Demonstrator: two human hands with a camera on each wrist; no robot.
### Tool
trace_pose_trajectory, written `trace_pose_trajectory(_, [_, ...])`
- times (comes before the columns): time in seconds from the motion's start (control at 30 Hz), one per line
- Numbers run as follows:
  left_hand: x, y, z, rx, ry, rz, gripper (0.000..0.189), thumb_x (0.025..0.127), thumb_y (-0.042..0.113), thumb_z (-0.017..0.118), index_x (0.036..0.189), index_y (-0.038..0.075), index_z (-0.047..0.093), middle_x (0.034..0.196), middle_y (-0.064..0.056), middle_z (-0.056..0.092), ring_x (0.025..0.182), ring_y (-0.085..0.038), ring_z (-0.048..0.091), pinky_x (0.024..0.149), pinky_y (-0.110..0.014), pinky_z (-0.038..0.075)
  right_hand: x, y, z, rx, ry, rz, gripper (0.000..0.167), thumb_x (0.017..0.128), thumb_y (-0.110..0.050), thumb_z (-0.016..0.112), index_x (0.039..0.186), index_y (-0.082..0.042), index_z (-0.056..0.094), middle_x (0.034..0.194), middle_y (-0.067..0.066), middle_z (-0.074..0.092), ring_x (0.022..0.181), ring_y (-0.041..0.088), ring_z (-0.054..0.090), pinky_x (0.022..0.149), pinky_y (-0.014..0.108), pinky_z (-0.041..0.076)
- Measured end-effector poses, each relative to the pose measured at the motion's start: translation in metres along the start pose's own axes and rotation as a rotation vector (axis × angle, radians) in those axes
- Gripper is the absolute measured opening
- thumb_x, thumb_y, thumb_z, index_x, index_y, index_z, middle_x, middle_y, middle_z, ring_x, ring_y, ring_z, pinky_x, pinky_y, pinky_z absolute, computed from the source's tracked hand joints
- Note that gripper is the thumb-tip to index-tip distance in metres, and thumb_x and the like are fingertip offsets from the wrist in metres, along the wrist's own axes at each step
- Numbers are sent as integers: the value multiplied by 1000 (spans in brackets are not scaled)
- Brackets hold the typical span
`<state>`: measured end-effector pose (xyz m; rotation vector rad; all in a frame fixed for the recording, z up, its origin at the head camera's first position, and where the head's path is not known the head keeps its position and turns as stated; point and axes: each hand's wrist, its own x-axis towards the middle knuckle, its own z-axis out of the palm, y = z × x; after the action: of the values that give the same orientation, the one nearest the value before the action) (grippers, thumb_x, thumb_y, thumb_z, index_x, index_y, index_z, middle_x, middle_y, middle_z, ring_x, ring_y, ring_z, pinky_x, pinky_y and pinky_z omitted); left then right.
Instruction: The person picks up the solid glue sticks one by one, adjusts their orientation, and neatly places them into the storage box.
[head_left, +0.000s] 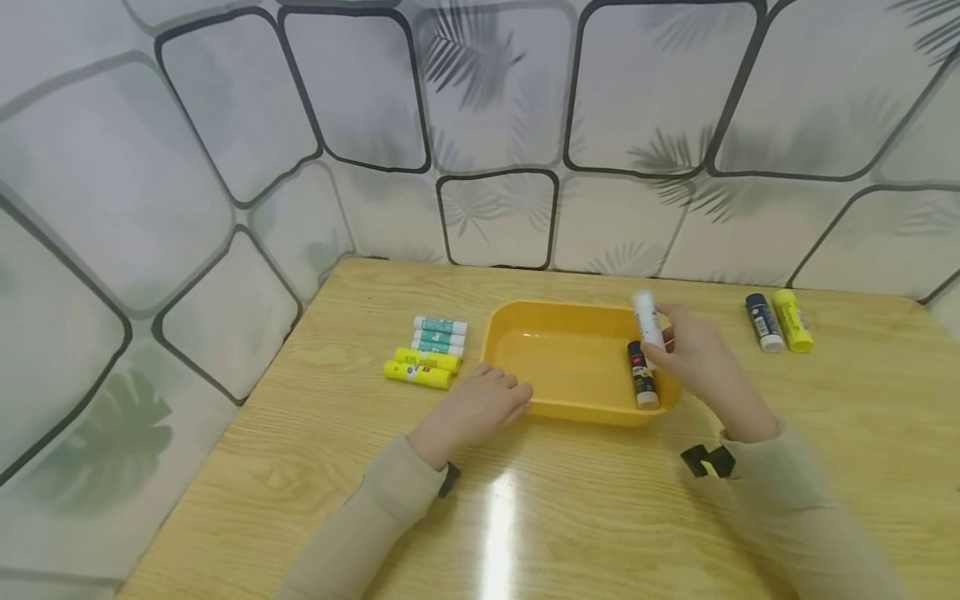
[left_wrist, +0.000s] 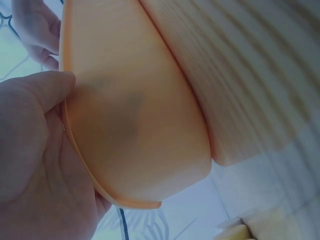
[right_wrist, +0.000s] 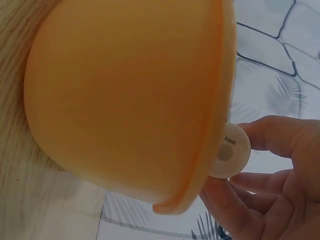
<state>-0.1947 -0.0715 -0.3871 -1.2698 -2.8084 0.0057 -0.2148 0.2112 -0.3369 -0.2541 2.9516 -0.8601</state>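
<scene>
A white glue stick [head_left: 648, 318] is pinched between the thumb and fingers of my right hand [head_left: 697, 358], over the right end of the yellow tray [head_left: 577, 410]. Its round end [right_wrist: 234, 151] faces the camera in the right wrist view, right at the tray's rim. Inside the tray, below that hand, lies a dark blue glue stick [head_left: 642, 375] with a white end. My left hand [head_left: 480, 408] grips the tray's near left rim. In the left wrist view its thumb [left_wrist: 57, 85] lies on the outer wall, with the fingers over the rim.
Left of the tray, two yellow glue sticks [head_left: 418, 374] lie beside several white-and-teal ones [head_left: 439, 337]. At the back right are another dark blue glue stick [head_left: 764, 323] and a yellow one [head_left: 793, 321]. A patterned wall covering [head_left: 495, 221] borders the wooden table [head_left: 300, 467].
</scene>
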Motion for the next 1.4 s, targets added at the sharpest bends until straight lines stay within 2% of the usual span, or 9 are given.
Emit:
trace_pose_trajectory(0.13, [0, 0, 0, -1, -6, -4, 20, 96, 30, 37, 92, 18, 53, 76, 5, 51, 70, -12, 43, 73, -28, 32, 1, -3, 7, -1, -27, -22, 61, 85, -15, 56, 132, 8, 25, 96, 26, 56, 77, 29, 57, 55, 32, 47])
trace_pose_trajectory(0.27, [-1, 1, -1, 2, -6, -3, 20, 96, 30, 37, 92, 18, 53, 76, 5, 51, 70, -12, 43, 72, -27, 32, 2, -4, 16, -38, -19, -62, 58, 84, -14, 56, 129, 9, 28, 89, 23, 58, 70, 26, 56, 52, 31, 45])
trace_pose_trajectory(0.43, [-1, 1, -1, -1, -6, -5, 20, 96, 29, 37, 92, 17, 53, 75, 5, 51, 69, -12, 43, 72, -27, 33, 4, -4, 27, -60, -80, -56, 57, 85, -13, 55, 131, 6, 26, 90, 24, 55, 60, 20, 55, 45, 29, 44])
trace_pose_trajectory(0.6, [-1, 1, -1, -7, -7, -3, 20, 95, 29, 37, 91, 17, 52, 75, 5, 50, 70, -12, 43, 74, -28, 33, 5, -4, 37, -62, -127, -41, 56, 85, -9, 52, 131, 6, 25, 80, 18, 55, 52, 16, 53, 41, 26, 43])
trace_pose_trajectory(0.87, [-3, 3, -4, 3, -8, -16, 20, 95, 30, 37, 91, 17, 53, 77, 4, 53, 71, -13, 45, 74, -29, 34, 10, -5, 49, -216, -131, -46, 42, 88, -18, 46, 121, 5, 36, 75, 10, 54, 60, 21, 50, 51, 34, 41])
trace_pose_trajectory(1.07, [-3, 3, -4, -8, -7, -13, 19, 95, 30, 38, 90, 17, 52, 75, 5, 51, 70, -12, 44, 73, -28, 33, 11, -5, 54, -251, -137, -71, 42, 84, -12, 47, 120, 8, 38, 72, 9, 52, 59, 21, 49, 53, 35, 41])
trace_pose_trajectory(1.23, [-2, 2, -2, -9, -4, -12, 20, 95, 30, 37, 90, 18, 52, 75, 5, 50, 70, -12, 43, 74, -28, 33, 10, -6, 55, -274, -122, -120, 37, 80, -8, 52, 111, 10, 42, 70, 9, 49, 57, 21, 48, 50, 34, 40])
trace_pose_trajectory(1.4, [-2, 1, -2, -9, 3, -6, 20, 95, 30, 37, 90, 17, 52, 74, 5, 50, 69, -12, 43, 73, -28, 33, 11, -8, 55, -282, -132, -114, 36, 77, -8, 55, 108, 8, 45, 72, 10, 50, 59, 21, 48, 51, 34, 40])
